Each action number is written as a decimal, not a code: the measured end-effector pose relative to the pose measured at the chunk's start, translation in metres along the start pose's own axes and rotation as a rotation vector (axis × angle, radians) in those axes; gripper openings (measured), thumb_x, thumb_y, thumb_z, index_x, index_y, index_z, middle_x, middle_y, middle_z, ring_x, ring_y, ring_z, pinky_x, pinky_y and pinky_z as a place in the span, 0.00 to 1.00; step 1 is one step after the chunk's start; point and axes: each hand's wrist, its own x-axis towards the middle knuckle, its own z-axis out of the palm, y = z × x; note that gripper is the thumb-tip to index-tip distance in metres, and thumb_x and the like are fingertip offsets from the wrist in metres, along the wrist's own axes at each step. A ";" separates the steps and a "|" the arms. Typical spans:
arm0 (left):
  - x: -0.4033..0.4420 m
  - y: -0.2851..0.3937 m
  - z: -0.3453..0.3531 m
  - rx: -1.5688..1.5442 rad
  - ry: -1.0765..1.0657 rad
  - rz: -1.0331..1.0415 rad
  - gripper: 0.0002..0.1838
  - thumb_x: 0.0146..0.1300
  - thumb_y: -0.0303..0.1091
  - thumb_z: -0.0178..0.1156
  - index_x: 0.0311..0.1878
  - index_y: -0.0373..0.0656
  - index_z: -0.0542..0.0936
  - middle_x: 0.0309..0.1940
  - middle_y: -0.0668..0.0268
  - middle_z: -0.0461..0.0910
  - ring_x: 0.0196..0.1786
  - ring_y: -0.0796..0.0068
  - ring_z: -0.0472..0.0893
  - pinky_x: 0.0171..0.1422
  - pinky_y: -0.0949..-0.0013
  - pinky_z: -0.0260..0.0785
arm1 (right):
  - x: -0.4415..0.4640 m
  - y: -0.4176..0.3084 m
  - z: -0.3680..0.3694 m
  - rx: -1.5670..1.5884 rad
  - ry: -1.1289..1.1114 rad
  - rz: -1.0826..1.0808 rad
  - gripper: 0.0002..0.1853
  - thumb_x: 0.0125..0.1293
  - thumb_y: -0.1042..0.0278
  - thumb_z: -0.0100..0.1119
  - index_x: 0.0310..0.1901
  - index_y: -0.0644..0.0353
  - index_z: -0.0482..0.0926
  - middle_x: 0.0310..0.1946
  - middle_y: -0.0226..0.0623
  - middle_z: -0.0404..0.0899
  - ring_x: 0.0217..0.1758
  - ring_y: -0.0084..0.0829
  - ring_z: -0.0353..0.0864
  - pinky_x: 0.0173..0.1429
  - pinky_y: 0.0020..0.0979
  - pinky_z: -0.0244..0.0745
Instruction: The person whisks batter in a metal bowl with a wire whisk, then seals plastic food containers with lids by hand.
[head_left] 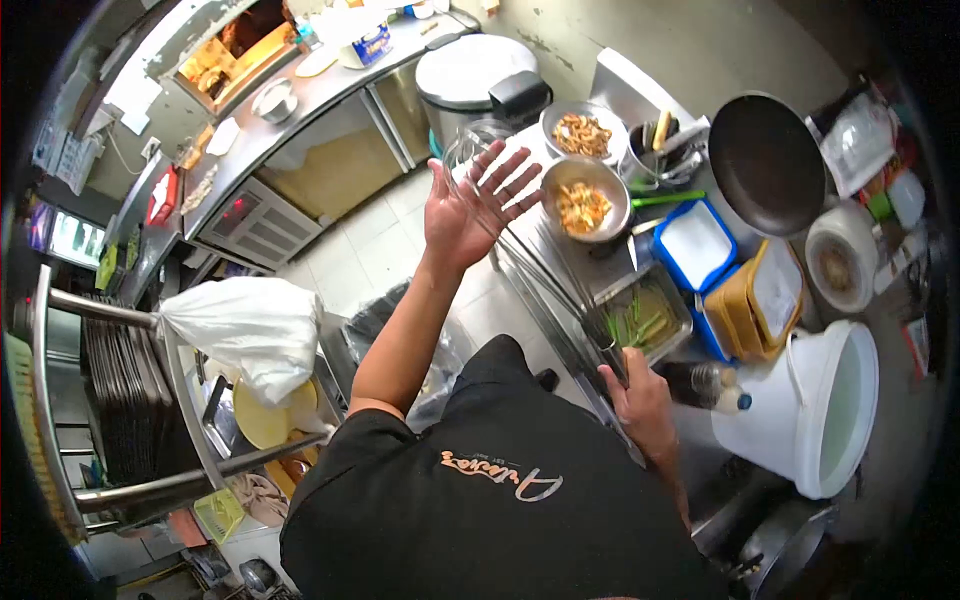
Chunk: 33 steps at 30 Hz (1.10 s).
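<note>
My right hand is wrapped round the dark handle of a long wire whisk, whose wires reach up and to the left. Beside the whisk's rounded end my left hand is raised, palm showing and fingers spread. The wires overlap its fingers in the view; whether they touch, I cannot tell. Just past my right hand lies a metal tray with green vegetable pieces. Farther up stand a metal bowl of orange and pale food pieces and a bowl of brown strips.
A blue tub, a brown tub and a white bucket crowd the right side. A dark frying pan is at upper right. Beyond my left hand stands a lidded bin; a metal rack is at left.
</note>
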 end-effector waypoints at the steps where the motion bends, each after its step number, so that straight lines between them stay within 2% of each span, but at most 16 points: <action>1: 0.005 0.007 0.004 0.117 0.099 0.021 0.47 0.73 0.73 0.26 0.76 0.42 0.62 0.77 0.46 0.60 0.79 0.43 0.59 0.81 0.35 0.48 | 0.014 0.000 0.000 -0.048 -0.044 0.011 0.18 0.75 0.56 0.59 0.51 0.63 0.71 0.30 0.54 0.79 0.36 0.59 0.83 0.34 0.50 0.75; 9: 0.070 0.086 -0.102 -0.038 0.088 -0.030 0.48 0.72 0.73 0.24 0.75 0.41 0.63 0.75 0.45 0.63 0.76 0.44 0.64 0.81 0.35 0.50 | 0.138 -0.023 0.018 -0.013 -0.171 0.028 0.18 0.71 0.57 0.63 0.47 0.63 0.69 0.33 0.59 0.80 0.39 0.64 0.80 0.38 0.55 0.74; 12: 0.099 0.130 -0.160 -0.072 0.052 -0.055 0.48 0.72 0.74 0.24 0.75 0.41 0.63 0.68 0.48 0.72 0.69 0.49 0.73 0.79 0.36 0.55 | 0.199 -0.051 0.036 0.008 -0.268 0.146 0.20 0.69 0.58 0.66 0.47 0.63 0.69 0.31 0.59 0.80 0.39 0.64 0.80 0.38 0.53 0.73; 13: 0.107 0.146 -0.175 -0.086 0.103 -0.065 0.48 0.72 0.73 0.23 0.76 0.41 0.63 0.62 0.51 0.77 0.62 0.52 0.78 0.76 0.37 0.60 | 0.218 -0.054 0.049 0.133 -0.273 0.182 0.21 0.68 0.56 0.68 0.46 0.64 0.69 0.30 0.60 0.79 0.40 0.66 0.78 0.38 0.51 0.73; 14: 0.114 0.160 -0.170 -0.061 0.267 -0.034 0.44 0.75 0.70 0.24 0.72 0.42 0.68 0.55 0.53 0.81 0.55 0.55 0.82 0.71 0.40 0.69 | 0.237 -0.060 0.059 0.197 -0.283 0.194 0.21 0.68 0.56 0.69 0.46 0.64 0.71 0.28 0.56 0.80 0.34 0.59 0.82 0.37 0.46 0.74; 17: 0.129 0.212 -0.203 -0.144 0.159 -0.036 0.29 0.82 0.48 0.37 0.78 0.44 0.59 0.50 0.56 0.79 0.55 0.60 0.81 0.73 0.45 0.68 | 0.299 -0.088 0.075 0.389 -0.414 0.281 0.18 0.69 0.59 0.68 0.46 0.64 0.74 0.27 0.39 0.81 0.27 0.32 0.80 0.34 0.36 0.74; 18: 0.136 0.227 -0.198 -0.062 0.340 -0.012 0.28 0.81 0.44 0.39 0.78 0.44 0.60 0.43 0.62 0.76 0.47 0.65 0.78 0.67 0.52 0.72 | 0.316 -0.091 0.078 0.424 -0.472 0.327 0.17 0.69 0.60 0.68 0.47 0.64 0.75 0.27 0.35 0.80 0.27 0.26 0.77 0.33 0.33 0.73; 19: 0.139 0.242 -0.214 -0.108 0.248 0.004 0.27 0.81 0.43 0.40 0.78 0.45 0.60 0.41 0.64 0.74 0.44 0.67 0.76 0.62 0.55 0.73 | 0.334 -0.096 0.082 0.460 -0.535 0.363 0.16 0.69 0.61 0.68 0.47 0.64 0.76 0.28 0.31 0.80 0.27 0.21 0.75 0.32 0.30 0.72; 20: 0.140 0.258 -0.228 -0.145 0.153 0.024 0.27 0.81 0.42 0.41 0.78 0.45 0.60 0.38 0.66 0.72 0.41 0.69 0.74 0.58 0.59 0.73 | 0.350 -0.102 0.086 0.512 -0.566 0.382 0.15 0.70 0.61 0.67 0.47 0.63 0.76 0.28 0.30 0.79 0.27 0.19 0.75 0.32 0.28 0.71; 21: 0.143 0.274 -0.210 0.004 0.329 0.043 0.27 0.80 0.41 0.43 0.78 0.45 0.62 0.35 0.69 0.69 0.36 0.71 0.70 0.52 0.63 0.70 | 0.364 -0.107 0.089 0.565 -0.603 0.404 0.15 0.70 0.61 0.67 0.47 0.63 0.76 0.28 0.28 0.79 0.26 0.18 0.74 0.31 0.26 0.71; 22: 0.144 0.288 -0.226 -0.093 0.158 0.044 0.27 0.80 0.40 0.43 0.78 0.45 0.62 0.33 0.71 0.69 0.37 0.73 0.70 0.52 0.64 0.70 | 0.377 -0.112 0.092 0.612 -0.645 0.435 0.14 0.70 0.61 0.66 0.47 0.62 0.76 0.29 0.27 0.79 0.26 0.17 0.73 0.30 0.24 0.70; 24: 0.141 0.316 -0.231 0.142 0.235 0.137 0.27 0.81 0.43 0.43 0.78 0.46 0.62 0.31 0.73 0.67 0.36 0.75 0.68 0.51 0.64 0.69 | 0.408 -0.126 0.100 0.631 -0.716 0.385 0.14 0.71 0.61 0.65 0.48 0.61 0.76 0.26 0.24 0.75 0.25 0.14 0.70 0.27 0.22 0.65; 26: 0.126 0.340 -0.240 0.153 0.194 0.199 0.28 0.81 0.46 0.43 0.78 0.45 0.62 0.31 0.72 0.69 0.36 0.75 0.70 0.50 0.64 0.70 | 0.432 -0.136 0.112 0.705 -0.819 0.444 0.14 0.72 0.61 0.65 0.50 0.60 0.75 0.25 0.23 0.73 0.23 0.14 0.69 0.26 0.21 0.63; 27: 0.117 0.355 -0.242 0.043 0.179 0.218 0.29 0.80 0.43 0.46 0.79 0.46 0.60 0.27 0.74 0.63 0.33 0.76 0.69 0.48 0.65 0.69 | 0.445 -0.132 0.124 0.738 -0.895 0.429 0.14 0.72 0.60 0.64 0.50 0.59 0.74 0.25 0.23 0.72 0.22 0.14 0.68 0.25 0.21 0.62; 30: 0.089 0.397 -0.208 0.352 0.566 0.388 0.28 0.80 0.41 0.49 0.78 0.44 0.62 0.29 0.73 0.70 0.36 0.76 0.74 0.52 0.63 0.73 | 0.495 -0.154 0.141 0.890 -1.108 0.498 0.15 0.73 0.59 0.63 0.50 0.58 0.72 0.25 0.23 0.68 0.16 0.14 0.61 0.17 0.21 0.55; 33: 0.050 0.457 -0.218 0.699 0.749 0.444 0.25 0.79 0.38 0.51 0.74 0.38 0.67 0.35 0.68 0.79 0.43 0.73 0.81 0.52 0.65 0.77 | 0.548 -0.187 0.168 0.941 -1.259 0.518 0.15 0.73 0.59 0.62 0.51 0.59 0.72 0.24 0.23 0.67 0.16 0.12 0.59 0.16 0.19 0.54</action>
